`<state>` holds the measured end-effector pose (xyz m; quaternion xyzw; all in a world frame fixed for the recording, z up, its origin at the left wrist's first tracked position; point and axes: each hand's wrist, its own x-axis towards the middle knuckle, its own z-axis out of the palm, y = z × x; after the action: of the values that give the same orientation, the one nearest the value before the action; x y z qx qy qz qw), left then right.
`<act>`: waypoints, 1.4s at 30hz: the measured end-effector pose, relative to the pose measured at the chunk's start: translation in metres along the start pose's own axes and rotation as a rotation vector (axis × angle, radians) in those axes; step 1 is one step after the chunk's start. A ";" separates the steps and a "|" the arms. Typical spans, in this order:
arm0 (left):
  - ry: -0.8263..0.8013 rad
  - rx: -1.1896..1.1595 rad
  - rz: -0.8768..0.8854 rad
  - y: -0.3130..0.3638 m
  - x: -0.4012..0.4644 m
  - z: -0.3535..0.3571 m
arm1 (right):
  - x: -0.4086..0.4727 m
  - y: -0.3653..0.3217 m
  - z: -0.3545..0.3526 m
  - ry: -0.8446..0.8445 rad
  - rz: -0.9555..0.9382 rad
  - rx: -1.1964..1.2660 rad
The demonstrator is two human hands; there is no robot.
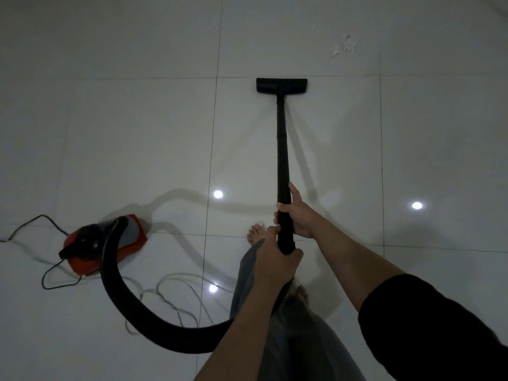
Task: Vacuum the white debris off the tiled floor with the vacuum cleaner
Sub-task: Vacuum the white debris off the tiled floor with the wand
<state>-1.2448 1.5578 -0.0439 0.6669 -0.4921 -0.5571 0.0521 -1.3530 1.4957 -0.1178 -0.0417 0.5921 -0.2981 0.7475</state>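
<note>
Mid-sweep: both hands' fingers wrap the black wand [282,160], left hand [275,257] low, right hand [298,215] above. Floor head [281,85] sits flat on the tiled floor [137,133]; white debris [343,46] lies beyond, to its right. Next: push forward-right over it.

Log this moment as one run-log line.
both hands grip wand | left hand nearer, right hand ahead | nozzle on floor | debris beyond nozzle, not reached

No text, label, brand, number or sign can be read anywhere in view. The red and black vacuum cleaner [103,244], near on the left, shows no legible marking on its body.
</note>
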 end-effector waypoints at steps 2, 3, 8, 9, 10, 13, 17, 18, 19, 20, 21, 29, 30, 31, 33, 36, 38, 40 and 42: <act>0.001 -0.009 0.002 -0.015 -0.019 0.010 | -0.012 0.021 -0.006 -0.022 -0.010 -0.013; 0.004 -0.009 0.006 -0.022 -0.028 0.015 | -0.018 0.032 -0.008 -0.024 -0.009 -0.019; -0.001 0.016 -0.008 -0.052 -0.073 0.033 | -0.044 0.083 -0.016 -0.037 0.006 -0.015; 0.003 0.018 -0.004 -0.057 -0.081 0.034 | -0.049 0.092 -0.016 -0.039 0.008 -0.013; 0.004 0.017 0.002 -0.063 -0.089 0.036 | -0.054 0.101 -0.015 -0.039 0.010 -0.011; -0.011 -0.002 -0.005 -0.079 -0.113 0.038 | -0.068 0.127 -0.012 -0.043 0.015 0.001; -0.014 0.007 -0.006 -0.104 -0.143 0.036 | -0.087 0.163 -0.004 -0.038 0.023 0.025; -0.018 0.008 -0.005 -0.111 -0.151 0.035 | -0.092 0.172 -0.001 -0.036 0.024 0.032; -0.020 0.001 -0.005 -0.118 -0.158 0.034 | -0.097 0.181 0.002 -0.031 0.023 0.039; -0.022 -0.007 -0.004 -0.125 -0.166 0.033 | -0.101 0.190 0.005 -0.022 0.020 0.046; -0.026 -0.011 0.000 -0.133 -0.173 0.031 | -0.106 0.199 0.008 -0.015 0.016 0.049; -0.091 0.044 0.012 -0.193 -0.235 0.021 | -0.150 0.272 0.036 0.031 -0.020 0.045; -0.096 0.041 0.016 -0.200 -0.242 0.021 | -0.155 0.282 0.039 0.051 -0.031 0.034; -0.101 0.035 0.025 -0.206 -0.250 0.022 | -0.160 0.290 0.041 0.070 -0.039 0.025; -0.110 0.022 0.044 -0.215 -0.264 0.025 | -0.168 0.305 0.042 0.093 -0.050 0.013; -0.092 0.012 0.066 -0.220 -0.276 0.034 | -0.178 0.319 0.040 0.156 -0.086 -0.011; -0.087 0.019 0.067 -0.218 -0.280 0.041 | -0.183 0.321 0.037 0.210 -0.120 -0.025; -0.096 0.016 0.062 -0.212 -0.283 0.049 | -0.187 0.321 0.029 0.233 -0.139 -0.032; -0.098 0.020 0.069 -0.206 -0.285 0.055 | -0.190 0.319 0.021 0.243 -0.152 -0.042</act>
<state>-1.1357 1.8933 0.0056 0.6220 -0.5222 -0.5820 0.0406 -1.2306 1.8443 -0.0807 -0.0660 0.6794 -0.3443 0.6446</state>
